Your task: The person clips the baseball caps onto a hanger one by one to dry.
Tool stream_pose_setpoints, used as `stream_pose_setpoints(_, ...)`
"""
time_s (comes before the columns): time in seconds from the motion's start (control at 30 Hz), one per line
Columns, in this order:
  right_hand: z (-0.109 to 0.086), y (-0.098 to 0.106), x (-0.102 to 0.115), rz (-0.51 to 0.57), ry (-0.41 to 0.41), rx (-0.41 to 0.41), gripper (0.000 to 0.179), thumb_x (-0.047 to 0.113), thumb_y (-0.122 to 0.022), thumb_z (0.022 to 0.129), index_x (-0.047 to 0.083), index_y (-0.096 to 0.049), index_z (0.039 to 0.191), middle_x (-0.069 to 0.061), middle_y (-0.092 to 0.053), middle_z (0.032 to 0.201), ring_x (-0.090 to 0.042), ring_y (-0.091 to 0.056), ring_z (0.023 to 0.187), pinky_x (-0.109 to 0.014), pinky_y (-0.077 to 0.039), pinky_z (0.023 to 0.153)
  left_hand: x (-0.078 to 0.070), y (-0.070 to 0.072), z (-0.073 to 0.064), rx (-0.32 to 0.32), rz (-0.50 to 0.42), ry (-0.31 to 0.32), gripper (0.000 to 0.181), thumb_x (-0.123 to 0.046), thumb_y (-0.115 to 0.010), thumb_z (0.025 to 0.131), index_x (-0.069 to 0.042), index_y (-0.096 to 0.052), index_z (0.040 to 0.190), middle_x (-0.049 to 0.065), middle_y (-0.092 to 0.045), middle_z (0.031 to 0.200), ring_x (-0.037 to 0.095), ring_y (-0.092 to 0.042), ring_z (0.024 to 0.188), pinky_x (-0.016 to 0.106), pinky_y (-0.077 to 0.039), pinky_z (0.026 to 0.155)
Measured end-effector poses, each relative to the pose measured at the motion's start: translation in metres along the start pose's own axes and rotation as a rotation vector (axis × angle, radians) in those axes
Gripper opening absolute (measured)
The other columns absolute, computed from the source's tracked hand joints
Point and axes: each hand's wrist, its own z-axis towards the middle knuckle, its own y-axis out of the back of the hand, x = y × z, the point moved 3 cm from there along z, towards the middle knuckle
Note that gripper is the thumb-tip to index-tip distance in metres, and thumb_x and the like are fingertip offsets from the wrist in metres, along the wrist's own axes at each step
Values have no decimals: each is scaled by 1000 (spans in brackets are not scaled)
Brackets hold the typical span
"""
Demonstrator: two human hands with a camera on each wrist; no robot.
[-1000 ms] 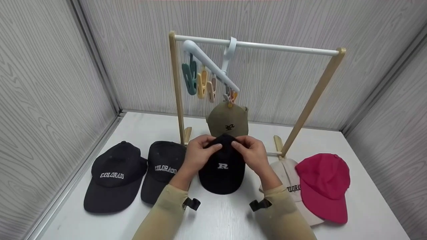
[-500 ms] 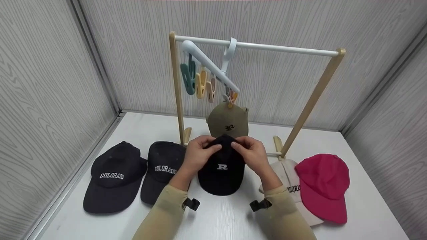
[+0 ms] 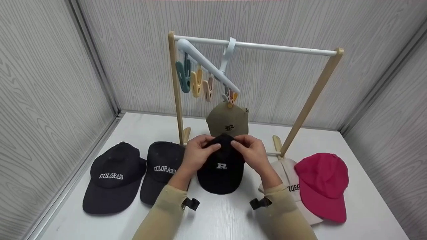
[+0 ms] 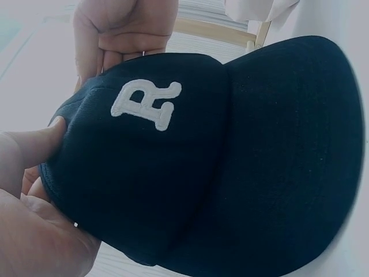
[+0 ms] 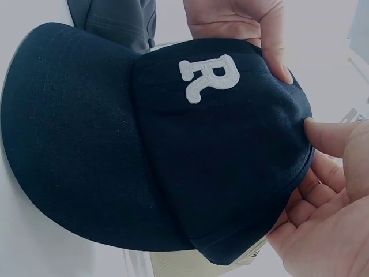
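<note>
A black baseball cap (image 3: pixel 221 176) with a white R on its front hangs between both hands, brim toward the person. The left hand (image 3: pixel 196 153) pinches the crown near its top, thumb in front and fingers behind. On the opposite side of the crown the right hand (image 3: pixel 251 151) pinches it the same way. Both wrist views show the cap (image 4: pixel 190 144) from close up, with each thumb pressed on the cloth. Right behind it, an olive cap (image 3: pixel 227 116) hangs from an orange clip on a pale blue hanger (image 3: pixel 206 63). The lower part of that olive cap is hidden.
The hanger hooks over the white bar (image 3: pixel 283 48) of a wooden-legged rack and carries a green clothespin (image 3: pixel 183 76) and several other clips. Two dark COLORADO caps (image 3: pixel 113 180) lie at left. At right, a red cap (image 3: pixel 323 186) overlaps a cream cap (image 3: pixel 283 170).
The hanger's left end has swung slightly to the left with its clips. Both hands keep their hold on the black cap, which has barely shifted.
</note>
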Motion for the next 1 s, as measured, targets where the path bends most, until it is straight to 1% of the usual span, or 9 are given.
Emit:
stream_pose_setpoints(0.13,3,0,2,-9,-1,7,15,19,-81,104,7,-83,112,-3,-77,96,-22,-67,82,-29,-55,70,2,1,2,2,-22,15,13,-5,-89,95,1,-82,105,10,-82,92,16,-77,87,25,-59,80)
stream_pose_setpoints(0.3,8,-1,4,-39,-2,13,17,22,-81,105,7,-83,112,-3,-76,93,-22,-65,78,-31,-53,66,2,2,7,-9,-40,27,14,-5,-89,95,1,-82,105,11,-82,93,15,-77,86,26,-59,80)
stream_pose_setpoints(0.53,17,2,8,-98,-7,-1,19,24,-80,105,8,-82,116,-2,-77,98,-21,-67,84,-30,-55,71,-3,3,18,3,-37,54,16,-6,-89,95,-1,-82,109,10,-82,98,15,-77,91,26,-59,82)
stream_pose_setpoints(0.7,24,6,12,-135,3,-2,21,24,-80,105,7,-82,116,-3,-77,98,-20,-67,85,-31,-54,73,-10,2,27,15,2,56,16,-7,-89,95,-2,-82,108,8,-83,98,15,-77,92,26,-58,83)
stream_pose_setpoints(0.8,29,9,16,-150,9,2,21,25,-80,105,6,-82,116,-3,-77,98,-20,-67,85,-31,-54,74,-12,2,32,10,25,63,16,-8,-89,95,-3,-82,108,6,-83,98,14,-76,93,26,-57,85)
stream_pose_setpoints(1.0,39,13,21,-187,15,19,22,26,-78,106,6,-82,116,-4,-78,98,-21,-68,85,-31,-54,75,-17,4,44,3,68,65,17,-10,-90,95,-3,-82,109,6,-83,99,16,-75,94,28,-57,87)
